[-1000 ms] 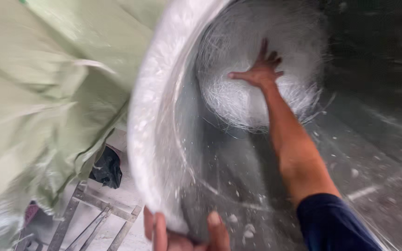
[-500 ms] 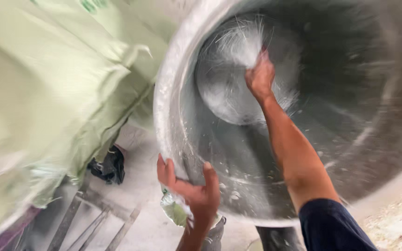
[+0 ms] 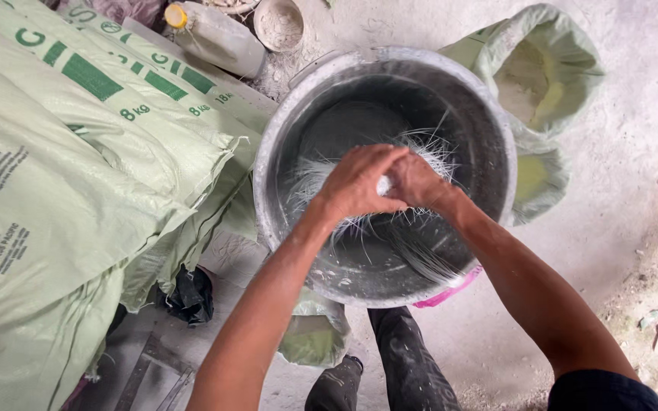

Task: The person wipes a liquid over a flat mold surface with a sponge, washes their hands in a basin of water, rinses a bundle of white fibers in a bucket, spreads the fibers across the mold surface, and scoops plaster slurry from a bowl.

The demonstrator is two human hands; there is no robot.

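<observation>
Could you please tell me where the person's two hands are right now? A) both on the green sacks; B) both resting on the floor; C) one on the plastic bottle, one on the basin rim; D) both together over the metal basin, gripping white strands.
D: the left hand and right hand meet above the metal basin, clasping thin white strands.

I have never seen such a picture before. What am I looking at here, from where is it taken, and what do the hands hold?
A camera on a person's head looks straight down. There is no machine, only two bare hands. The left hand and the right hand meet over a large grey metal tub on a dusty floor. Together they grip a bundle of thin white strands that fan out inside it. Stacked pale green sacks lie on the left, an open sack of powder behind, and a plastic bottle above.
</observation>
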